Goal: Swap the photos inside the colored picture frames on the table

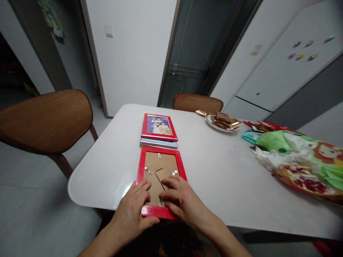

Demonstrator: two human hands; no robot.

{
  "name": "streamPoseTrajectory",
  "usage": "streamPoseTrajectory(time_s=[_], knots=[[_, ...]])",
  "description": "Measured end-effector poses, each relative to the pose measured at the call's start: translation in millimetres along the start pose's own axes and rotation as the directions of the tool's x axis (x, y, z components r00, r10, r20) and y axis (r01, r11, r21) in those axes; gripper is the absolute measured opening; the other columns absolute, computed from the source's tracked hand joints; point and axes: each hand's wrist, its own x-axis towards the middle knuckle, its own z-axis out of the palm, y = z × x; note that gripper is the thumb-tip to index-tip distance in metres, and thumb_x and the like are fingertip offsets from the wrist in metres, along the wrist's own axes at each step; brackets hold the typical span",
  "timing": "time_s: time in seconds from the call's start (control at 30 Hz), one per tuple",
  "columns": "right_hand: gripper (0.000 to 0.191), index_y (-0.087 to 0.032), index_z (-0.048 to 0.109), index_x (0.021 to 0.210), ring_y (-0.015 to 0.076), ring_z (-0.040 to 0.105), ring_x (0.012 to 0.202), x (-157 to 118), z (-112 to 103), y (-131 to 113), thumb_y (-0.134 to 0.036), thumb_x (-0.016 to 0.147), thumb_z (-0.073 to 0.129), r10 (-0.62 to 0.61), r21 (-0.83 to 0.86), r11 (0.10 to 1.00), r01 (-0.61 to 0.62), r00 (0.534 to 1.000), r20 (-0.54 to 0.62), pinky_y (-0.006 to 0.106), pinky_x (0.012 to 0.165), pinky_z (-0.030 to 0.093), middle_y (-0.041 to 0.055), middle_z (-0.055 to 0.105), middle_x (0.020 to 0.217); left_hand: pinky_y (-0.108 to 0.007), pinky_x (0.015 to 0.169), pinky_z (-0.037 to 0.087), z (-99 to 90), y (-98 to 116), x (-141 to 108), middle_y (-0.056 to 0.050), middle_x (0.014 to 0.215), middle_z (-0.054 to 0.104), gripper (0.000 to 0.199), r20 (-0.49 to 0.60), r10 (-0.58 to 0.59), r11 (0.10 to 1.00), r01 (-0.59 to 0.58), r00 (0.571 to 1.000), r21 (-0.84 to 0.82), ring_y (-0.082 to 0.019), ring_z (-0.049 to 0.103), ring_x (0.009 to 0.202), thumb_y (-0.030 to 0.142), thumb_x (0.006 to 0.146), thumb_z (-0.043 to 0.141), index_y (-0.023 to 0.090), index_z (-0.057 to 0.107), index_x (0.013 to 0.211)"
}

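A red picture frame (183, 170) lies face down at the table's near edge, its brown backing board (152, 159) showing. Metal clips sit along the board's four sides, and near its middle are a dark slit and a thin dark strip. My left hand (132, 203) grips the frame's lower left corner, with fingers over the left side and thumb along the bottom edge. Fingers bent and apart, my right hand (184, 201) touches the board by the bottom clip (160, 202). Beyond them, a second red frame with a photo (160, 125) rests face up on a pale frame (159, 143).
On the white table (209, 171), a plate of gold-wrapped packets (223, 123) stands at the back. To the right lie a green printed bag (280, 141) and an opened pomegranate (308, 178). Wooden chairs stand left (50, 119) and behind (198, 102).
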Motion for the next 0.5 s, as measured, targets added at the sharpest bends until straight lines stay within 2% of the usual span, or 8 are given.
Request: streamPoseTrajectory(time_s=[0.13, 0.27, 0.37, 0.5], knots=[[0.013, -0.028, 0.066, 0.077, 0.0187, 0.044, 0.097, 4, 6, -6, -0.022, 0.069, 0.058, 0.014, 0.004, 1.000, -0.014, 1.000, 0.001, 0.036, 0.083, 0.034, 0.0028, 0.055, 0.104, -0.048, 0.095, 0.032, 2.0, -1, -1, -0.016, 0.117, 0.051, 0.033, -0.010, -0.007, 1.000, 0.007, 1.000, -0.028, -0.028, 0.041, 0.114, 0.032, 0.055, 0.070, 0.017, 0.051, 0.076], [0.011, -0.026, 0.066, 0.076, 0.0183, 0.045, 0.095, 10, 10, -7, -0.022, 0.071, 0.057, 0.059, -0.008, 0.998, -0.059, 0.998, -0.026, 0.036, 0.081, 0.034, 0.0027, 0.056, 0.100, -0.049, 0.096, 0.030, 1.8, 0, -1, -0.015, 0.118, 0.051, 0.033, -0.016, -0.011, 0.999, 0.010, 1.000, -0.050, -0.028, 0.041, 0.114, 0.032, 0.054, 0.070, 0.018, 0.050, 0.076], [0.015, -0.023, 0.064, 0.083, 0.0181, 0.045, 0.093, 20, 9, -11, -0.021, 0.070, 0.057, 0.105, 0.006, 0.994, -0.105, 0.994, -0.016, 0.034, 0.082, 0.034, 0.0041, 0.055, 0.099, -0.049, 0.096, 0.030, 0.1, 2, 0, -0.015, 0.119, 0.050, 0.032, -0.004, -0.018, 0.998, 0.018, 1.000, -0.055, -0.028, 0.040, 0.115, 0.030, 0.054, 0.070, 0.018, 0.049, 0.075], [0.023, -0.018, 0.060, 0.096, 0.0166, 0.047, 0.090, 46, 11, -12, -0.023, 0.078, 0.047, 0.143, -0.022, 0.989, -0.144, 0.989, -0.037, 0.029, 0.079, 0.035, 0.0073, 0.055, 0.095, -0.048, 0.097, 0.030, -1.6, 3, 1, -0.015, 0.119, 0.050, 0.033, 0.011, -0.028, 0.998, 0.028, 1.000, -0.051, -0.028, 0.040, 0.115, 0.029, 0.052, 0.071, 0.018, 0.049, 0.074]])
